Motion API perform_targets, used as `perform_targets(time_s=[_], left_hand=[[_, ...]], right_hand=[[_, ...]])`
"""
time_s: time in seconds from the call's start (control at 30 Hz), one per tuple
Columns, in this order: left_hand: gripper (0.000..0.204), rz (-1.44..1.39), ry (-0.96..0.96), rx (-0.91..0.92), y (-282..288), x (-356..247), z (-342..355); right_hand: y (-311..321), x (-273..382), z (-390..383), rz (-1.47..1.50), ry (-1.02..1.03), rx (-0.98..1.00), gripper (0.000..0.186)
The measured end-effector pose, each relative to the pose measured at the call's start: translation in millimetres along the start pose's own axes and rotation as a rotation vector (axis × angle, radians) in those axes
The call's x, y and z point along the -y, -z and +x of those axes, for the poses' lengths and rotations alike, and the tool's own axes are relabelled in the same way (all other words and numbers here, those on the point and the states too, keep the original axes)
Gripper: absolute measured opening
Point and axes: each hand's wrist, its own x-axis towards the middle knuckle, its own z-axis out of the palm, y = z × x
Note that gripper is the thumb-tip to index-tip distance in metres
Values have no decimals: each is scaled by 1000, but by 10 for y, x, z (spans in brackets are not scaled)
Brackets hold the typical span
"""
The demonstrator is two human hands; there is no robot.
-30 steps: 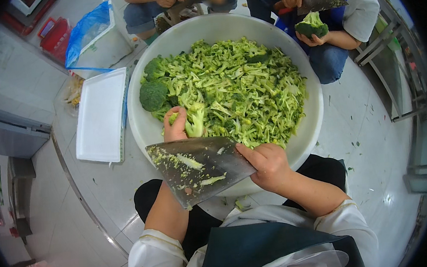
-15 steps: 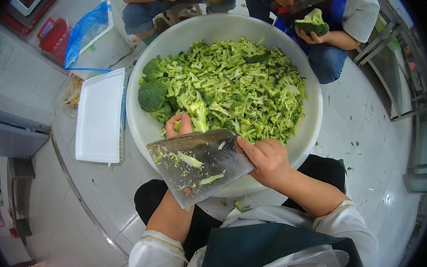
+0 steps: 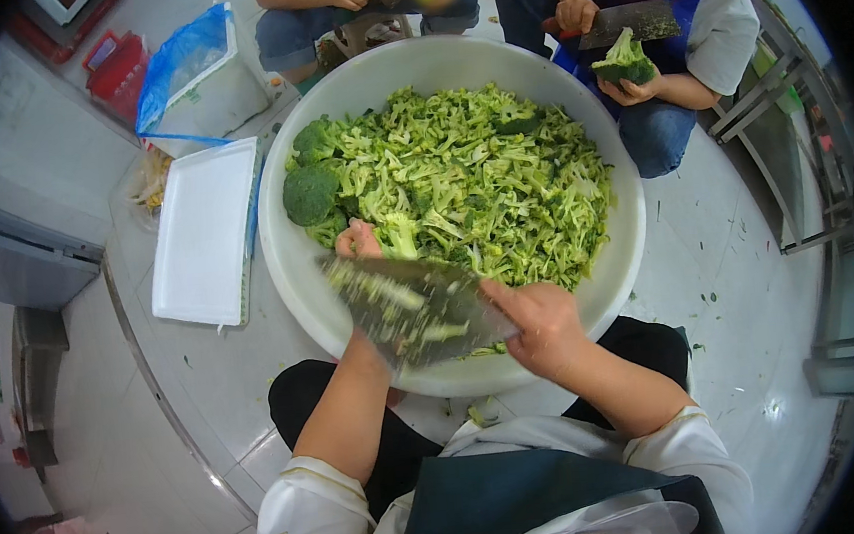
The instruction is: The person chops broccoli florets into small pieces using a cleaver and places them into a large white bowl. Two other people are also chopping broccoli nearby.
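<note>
My right hand [image 3: 544, 328] is closed on a wide metal cleaver [image 3: 413, 310], its blade blurred and speckled with green bits. Behind the blade my left hand [image 3: 357, 237] grips a pale-stemmed broccoli piece [image 3: 397, 233], its fingertips showing above the cleaver and the rest hidden. Both are over a large white basin [image 3: 285, 248] heaped with chopped broccoli [image 3: 485, 172]. Whole dark-green florets [image 3: 309, 191] sit at the basin's left side.
Two co-workers sit beyond the basin with cleavers; the right one [image 3: 687, 66] holds broccoli [image 3: 626, 67]. A white lidded box [image 3: 199, 235], blue-lined bin [image 3: 189, 110] and red basket [image 3: 118, 75] are at left. A metal rack [image 3: 779, 149] stands at right.
My cleaver has shifted rightward and upward and is now blurred by motion, with my hands moving along. The right co-worker's blade and broccoli have moved slightly.
</note>
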Motion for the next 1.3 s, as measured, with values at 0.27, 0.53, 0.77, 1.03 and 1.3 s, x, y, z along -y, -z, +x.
perform_targets(time_s=[0.27,0.53,0.77,1.03,1.3], left_hand=[[31,226,-271,-94,-247,110,-134],[29,312,-285,-54,-128,178,-92],[29,25,-25,160,-160,-173,-174],[28,157,-258,-103,-128,49,16],[38,357,-240,41,21,224,87]], right_hand=[[43,65,48,-24,66,-24,59],[-31,-55,-51,-49,42,-68,55],[-246,-979,-609,-223,-582,305,17],[129,96,62,16,-23,46,45],[-143,-149,-106,-68,-97,19,51]])
